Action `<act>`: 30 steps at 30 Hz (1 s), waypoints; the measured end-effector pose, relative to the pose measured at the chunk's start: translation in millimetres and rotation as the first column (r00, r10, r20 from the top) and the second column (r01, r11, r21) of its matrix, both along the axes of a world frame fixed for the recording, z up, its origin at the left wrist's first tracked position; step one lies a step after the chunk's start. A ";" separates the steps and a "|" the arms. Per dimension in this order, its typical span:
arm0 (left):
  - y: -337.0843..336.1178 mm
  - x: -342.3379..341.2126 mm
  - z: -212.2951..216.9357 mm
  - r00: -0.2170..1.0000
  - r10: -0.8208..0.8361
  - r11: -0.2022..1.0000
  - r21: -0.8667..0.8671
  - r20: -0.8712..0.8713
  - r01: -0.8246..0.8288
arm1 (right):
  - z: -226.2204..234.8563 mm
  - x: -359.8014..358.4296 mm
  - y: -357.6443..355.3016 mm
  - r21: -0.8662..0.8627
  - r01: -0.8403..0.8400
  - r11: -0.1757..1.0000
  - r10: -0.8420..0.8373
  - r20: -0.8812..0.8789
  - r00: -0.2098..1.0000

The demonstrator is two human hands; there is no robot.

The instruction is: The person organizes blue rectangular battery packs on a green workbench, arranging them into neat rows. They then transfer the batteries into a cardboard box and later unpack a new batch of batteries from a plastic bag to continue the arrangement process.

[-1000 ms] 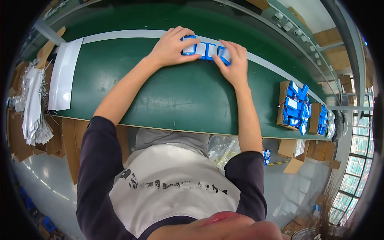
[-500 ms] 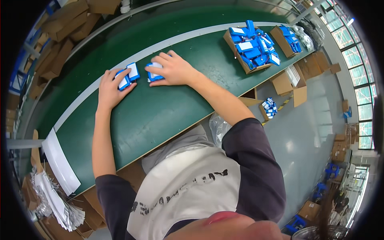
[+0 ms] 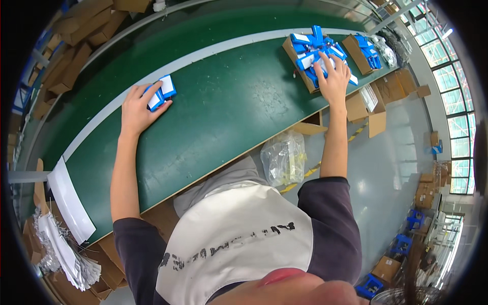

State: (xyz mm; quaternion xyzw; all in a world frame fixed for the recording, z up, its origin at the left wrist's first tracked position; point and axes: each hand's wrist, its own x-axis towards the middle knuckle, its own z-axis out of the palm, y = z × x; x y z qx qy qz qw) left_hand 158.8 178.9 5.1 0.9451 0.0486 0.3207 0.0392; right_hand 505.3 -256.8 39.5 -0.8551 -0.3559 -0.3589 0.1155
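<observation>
On bench [image 3: 218, 122], leftward: packs [image 3: 166, 85] beneath left hand [image 3: 136, 113]; rightward: carton [image 3: 299, 62] below right hand [image 3: 333, 84], second carton [image 3: 356, 55] farther right.

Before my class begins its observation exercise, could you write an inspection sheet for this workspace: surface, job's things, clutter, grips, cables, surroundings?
Surface: green workbench, scuffed, with a long white band.
Job's things: labelled blue packs side by side under the left grip; loose blue packs heaped in the larger open cardboard box, more in the smaller cardboard box.
Clutter: white sheet at the bench's left end; clear plastic bag past the near edge.
Grips: left closed around its packs; right grip over the larger box's heap, hold unclear.
Cables: seemingly a small lead end outside the larger box.
Surroundings: grey floor, gridded windows, stacked cartons.
</observation>
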 end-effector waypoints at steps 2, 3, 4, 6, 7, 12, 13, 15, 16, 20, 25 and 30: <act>-0.2 1.1 1.6 0.999 -0.017 1.000 -0.010 0.040 0.017 | -0.6 -3.5 8.4 0.066 -0.038 0.997 0.042 -0.061 0.997; -1.0 0.4 2.3 0.998 -0.021 1.000 -0.016 0.058 0.022 | -3.3 -6.1 13.8 0.162 -0.099 0.982 0.112 -0.070 0.991; -1.6 0.0 3.5 0.997 -0.026 0.999 -0.023 0.075 0.028 | -5.6 -9.9 19.6 0.257 -0.156 0.954 0.180 -0.073 0.981; -4.8 2.6 4.7 0.992 -0.038 0.998 -0.042 0.117 0.044 | -11.6 -18.7 22.4 0.289 -0.107 0.951 0.135 -0.077 0.988; -8.4 4.2 4.6 0.989 -0.046 0.997 -0.055 0.142 0.054 | -17.1 -18.0 19.9 0.350 -0.125 0.928 0.161 -0.076 0.984; -23.2 -3.8 12.5 0.990 -0.068 0.997 -0.013 0.123 0.070 | -28.7 -35.6 -2.5 0.573 -0.250 0.780 0.272 0.050 0.961; -23.3 -8.7 15.3 0.992 -0.066 0.998 0.014 0.104 0.065 | -33.5 -34.2 -24.8 0.512 -0.109 0.852 -0.017 0.235 0.972; -28.9 -1.5 10.3 0.991 -0.097 0.995 -0.003 0.089 0.098 | -109.5 13.9 -117.9 0.983 0.138 0.121 -0.408 -0.077 0.910; -30.0 8.4 3.7 0.985 -0.129 0.991 -0.022 0.117 0.133 | -183.7 42.0 -200.5 0.858 0.344 -0.381 -0.139 -0.421 0.896; -30.0 5.4 4.8 0.991 -0.111 0.993 -0.028 0.070 0.113 | -374.9 -66.3 -273.4 0.282 0.859 0.427 0.403 -0.910 0.098; -37.3 0.8 6.5 0.978 -0.180 0.983 -0.006 0.107 0.181 | -471.1 -264.0 -193.7 0.121 0.990 0.072 0.718 -0.696 0.032; -135.5 19.4 30.5 0.878 -0.414 0.877 -0.151 0.241 0.455 | -385.5 -316.9 -67.2 0.435 0.880 0.188 0.812 -0.573 0.110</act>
